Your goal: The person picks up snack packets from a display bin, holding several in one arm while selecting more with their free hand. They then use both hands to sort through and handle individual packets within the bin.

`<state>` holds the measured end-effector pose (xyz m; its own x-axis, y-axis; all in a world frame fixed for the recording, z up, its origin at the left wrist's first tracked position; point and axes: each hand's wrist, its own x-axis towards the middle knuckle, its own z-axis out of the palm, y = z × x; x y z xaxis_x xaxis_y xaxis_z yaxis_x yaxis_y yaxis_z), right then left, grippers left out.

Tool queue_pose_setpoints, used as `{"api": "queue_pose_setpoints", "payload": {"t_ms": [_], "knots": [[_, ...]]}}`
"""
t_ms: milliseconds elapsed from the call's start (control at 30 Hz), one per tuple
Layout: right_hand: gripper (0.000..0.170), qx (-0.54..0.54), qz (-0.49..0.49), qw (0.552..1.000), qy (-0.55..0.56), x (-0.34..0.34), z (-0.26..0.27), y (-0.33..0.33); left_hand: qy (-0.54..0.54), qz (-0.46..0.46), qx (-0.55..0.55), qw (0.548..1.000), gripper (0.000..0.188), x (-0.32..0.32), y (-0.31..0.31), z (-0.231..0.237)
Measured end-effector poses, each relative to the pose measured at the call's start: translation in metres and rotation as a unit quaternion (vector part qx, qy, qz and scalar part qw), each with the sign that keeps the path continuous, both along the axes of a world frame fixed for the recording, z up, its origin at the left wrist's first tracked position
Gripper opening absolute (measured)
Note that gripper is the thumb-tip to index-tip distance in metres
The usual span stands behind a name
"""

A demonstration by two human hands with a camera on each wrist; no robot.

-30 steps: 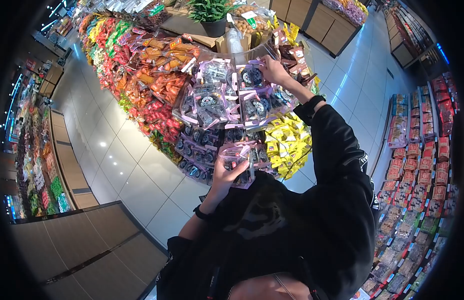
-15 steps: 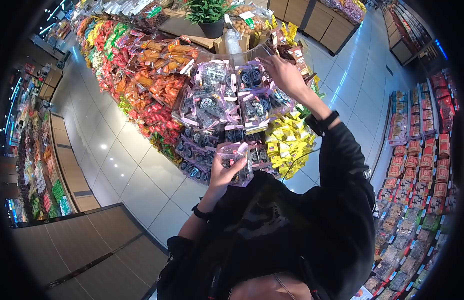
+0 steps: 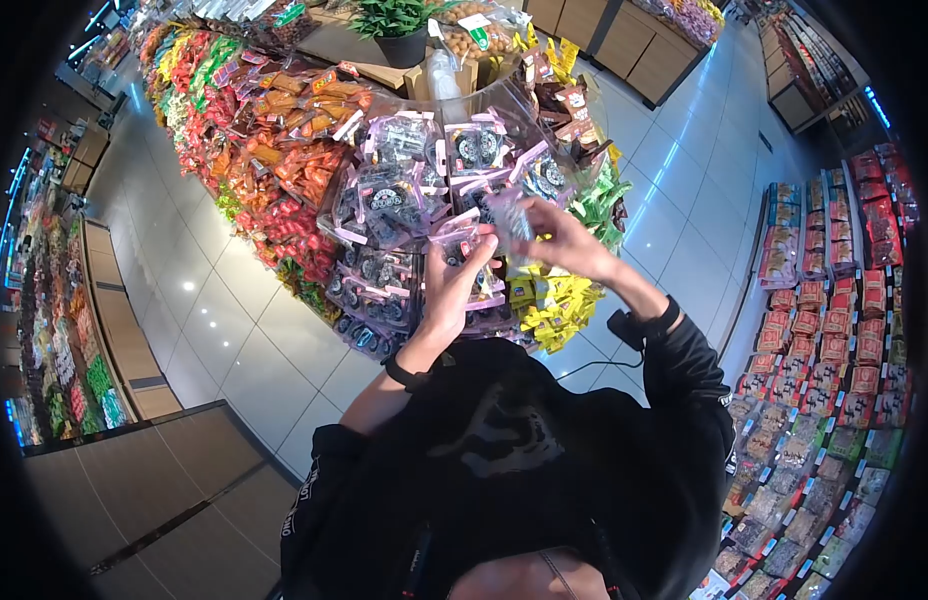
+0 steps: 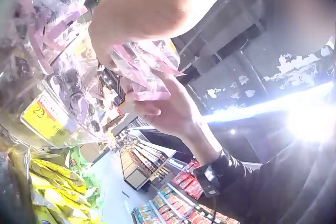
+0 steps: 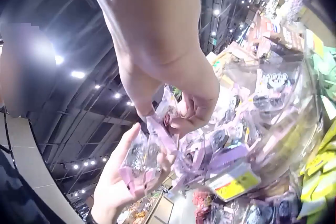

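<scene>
Over the front of a sweets display, we see both hands close together, each clamped on a small clear packet with lilac trim. Our left hand point(image 3: 447, 295) grips its packet point(image 5: 140, 162) between thumb and fingers; the fingers behind it are partly hidden. Our right hand point(image 3: 567, 243) pinches a second packet point(image 3: 509, 226) just beside the first, its fingers curled; from the head view that packet is blurred, and we cannot read its print. Whether the two packets touch, we cannot tell.

Seen from the left wrist, the near forearm and hand cover much of the work, and we cannot say which packet shows. Beyond the hands, similar lilac-trimmed packets point(image 3: 389, 198) fill a clear bin point(image 3: 492, 96), their dark contents hard to make out. A yellow price card point(image 4: 46, 119) is partly washed out by glare. Yellow packets point(image 3: 561, 312) sit near the right forearm, and a potted plant point(image 3: 401, 48) is cut off at the top.
</scene>
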<state>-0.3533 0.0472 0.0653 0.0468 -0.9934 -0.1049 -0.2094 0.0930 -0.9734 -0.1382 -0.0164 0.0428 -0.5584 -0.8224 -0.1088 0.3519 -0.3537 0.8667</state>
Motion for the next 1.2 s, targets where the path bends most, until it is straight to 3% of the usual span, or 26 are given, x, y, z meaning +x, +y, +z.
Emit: {"api": "queue_pose_setpoints", "payload": {"t_ms": [100, 133, 200, 233, 300, 333, 433, 500, 533, 567, 600, 667, 800, 867, 900, 967, 1067, 1200], "knots": [[0.056, -0.043, -0.109, 0.992, 0.049, -0.024, 0.022, -0.030, 0.011, 0.032, -0.012, 0.999, 0.034, 0.002, -0.002, 0.002], [0.064, -0.098, -0.151, 0.952, 0.247, -0.047, 0.008, -0.050, 0.006, 0.033, -0.030, 0.999, 0.031, 0.005, -0.002, 0.001], [0.066, -0.111, -0.190, 0.897, 0.382, -0.061, 0.007, -0.080, -0.031, -0.010, -0.026, 0.999, 0.038, 0.006, -0.003, -0.002], [0.066, -0.112, -0.191, 0.897, 0.382, -0.063, 0.001, -0.089, -0.035, -0.034, -0.045, 0.998, 0.039, 0.005, -0.001, 0.002], [0.066, -0.115, -0.162, 0.836, 0.512, -0.060, -0.005, -0.107, -0.063, -0.083, -0.123, 0.987, 0.046, 0.002, -0.003, 0.000], [0.066, -0.118, -0.160, 0.835, 0.513, -0.057, -0.004, -0.111, -0.059, -0.060, -0.207, 0.975, 0.047, -0.004, -0.003, -0.006], [0.060, -0.068, -0.165, 0.809, 0.560, -0.045, -0.003, -0.123, -0.126, -0.063, -0.275, 0.951, 0.049, -0.012, -0.007, -0.011], [0.057, -0.052, -0.184, 0.812, 0.551, -0.034, -0.001, -0.131, -0.170, 0.000, -0.418, 0.892, 0.050, -0.019, -0.009, -0.008], [0.055, -0.035, -0.206, 0.815, 0.541, -0.031, -0.001, -0.132, -0.169, -0.001, -0.418, 0.892, 0.050, -0.022, -0.011, -0.004], [0.053, -0.100, -0.228, 0.808, 0.535, -0.040, -0.022, -0.137, -0.199, 0.010, -0.458, 0.867, 0.049, -0.024, -0.012, 0.000], [0.053, -0.098, -0.230, 0.808, 0.534, -0.040, -0.027, -0.137, -0.227, 0.021, -0.496, 0.838, 0.047, -0.026, -0.015, 0.004], [0.051, -0.124, -0.240, 0.807, 0.525, -0.039, -0.035, -0.140, -0.250, 0.018, -0.490, 0.835, 0.046, -0.035, -0.024, 0.011], [0.051, -0.064, -0.252, 0.823, 0.505, -0.032, -0.028, -0.135, -0.339, 0.044, -0.519, 0.783, 0.049, -0.054, -0.050, 0.015], [0.054, -0.071, -0.255, 0.825, 0.499, -0.031, -0.025, -0.127, -0.388, 0.052, -0.562, 0.728, 0.053, -0.063, -0.058, 0.005], [0.055, -0.074, -0.237, 0.832, 0.497, -0.032, -0.025, -0.124, -0.411, 0.004, -0.536, 0.738, 0.058, -0.064, -0.058, 0.012], [0.059, -0.071, -0.210, 0.856, 0.468, -0.040, -0.027, -0.123, -0.420, 0.001, -0.548, 0.724, 0.060, -0.070, -0.063, 0.004], [0.058, -0.074, -0.228, 0.843, 0.481, -0.038, -0.024, -0.124, -0.429, -0.004, -0.579, 0.694, 0.065, -0.079, -0.070, -0.010], [0.055, -0.105, -0.245, 0.848, 0.459, -0.033, -0.027, -0.129, -0.472, -0.088, -0.565, 0.671, 0.073, -0.089, -0.078, 0.002]]}}
